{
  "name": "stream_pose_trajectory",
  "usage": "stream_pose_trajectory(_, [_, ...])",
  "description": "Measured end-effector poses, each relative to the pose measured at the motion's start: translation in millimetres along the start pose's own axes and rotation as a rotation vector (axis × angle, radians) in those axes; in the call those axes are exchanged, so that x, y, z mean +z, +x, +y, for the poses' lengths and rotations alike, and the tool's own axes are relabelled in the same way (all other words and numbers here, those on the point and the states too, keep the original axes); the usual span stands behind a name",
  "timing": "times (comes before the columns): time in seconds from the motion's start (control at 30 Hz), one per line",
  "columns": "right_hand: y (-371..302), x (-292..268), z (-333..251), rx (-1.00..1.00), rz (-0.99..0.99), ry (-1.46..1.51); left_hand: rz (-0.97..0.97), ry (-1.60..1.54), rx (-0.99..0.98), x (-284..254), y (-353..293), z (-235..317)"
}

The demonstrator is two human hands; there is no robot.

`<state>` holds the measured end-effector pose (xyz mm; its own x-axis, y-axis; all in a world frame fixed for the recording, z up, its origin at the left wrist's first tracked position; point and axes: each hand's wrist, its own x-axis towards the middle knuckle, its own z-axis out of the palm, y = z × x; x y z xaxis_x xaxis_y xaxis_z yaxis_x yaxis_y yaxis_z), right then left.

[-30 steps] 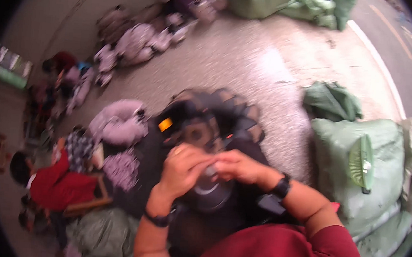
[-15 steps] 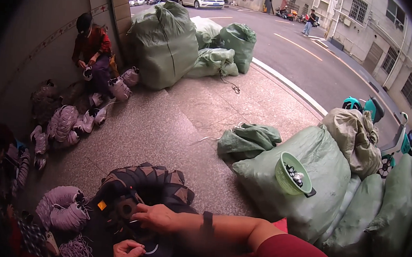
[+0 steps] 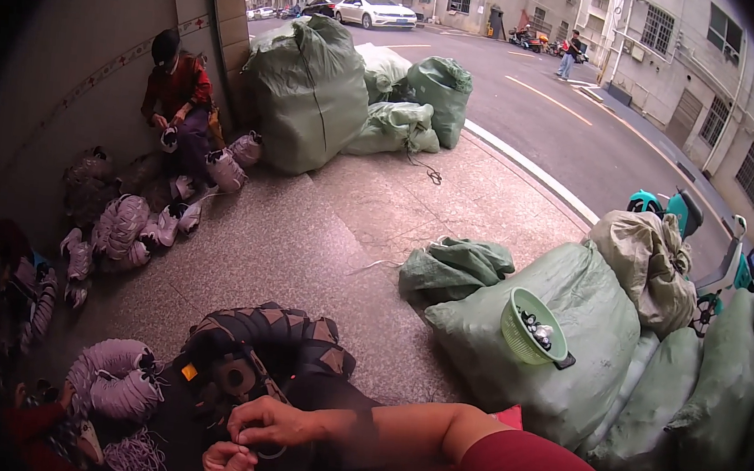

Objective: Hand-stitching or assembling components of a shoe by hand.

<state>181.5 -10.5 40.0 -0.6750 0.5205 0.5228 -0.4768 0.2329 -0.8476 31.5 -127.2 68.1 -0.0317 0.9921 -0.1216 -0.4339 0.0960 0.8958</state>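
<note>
Fingers (image 3: 245, 429) of the right hand (image 3: 275, 424) are pressed together, pinching what looks like a thin pale lace or cord (image 3: 271, 451), too small to be sure tbh. Just below, the left hand (image 3: 229, 467) is curled half shut with fingertips turned up toward that pinch; whether anything is gripped can't be told. A black shoe upper (image 3: 239, 376) is seen directly beyond the fingertips, almost touching, its long axis running away and leftward. It's the right hand that is nearer to it. A bundle of black-and-brown uppers (image 3: 284, 326) sits further out, pale purple ones (image 3: 118, 379) off to the left. Everything's laid on a speckled stone pavement (image 3: 304, 247), with green sacks (image 3: 555, 350) well off to the right and a street behind.
</note>
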Motion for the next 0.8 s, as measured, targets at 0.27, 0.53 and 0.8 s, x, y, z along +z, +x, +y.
stream_pose_trajectory(0.27, [-10, 9, 24, 0.363, 0.207, 0.514, 0.073, -0.246, 0.195, -17, 21, -23])
stream_pose_trajectory(0.53, [-13, -6, 12, 0.376, 0.195, 0.187, 0.249, 0.811, 0.539, 5, 44, 2])
stream_pose_trajectory(0.8, [-13, -7, 17, 0.359, 0.216, 0.185, 0.191, 0.950, 0.632, 25, 42, 9])
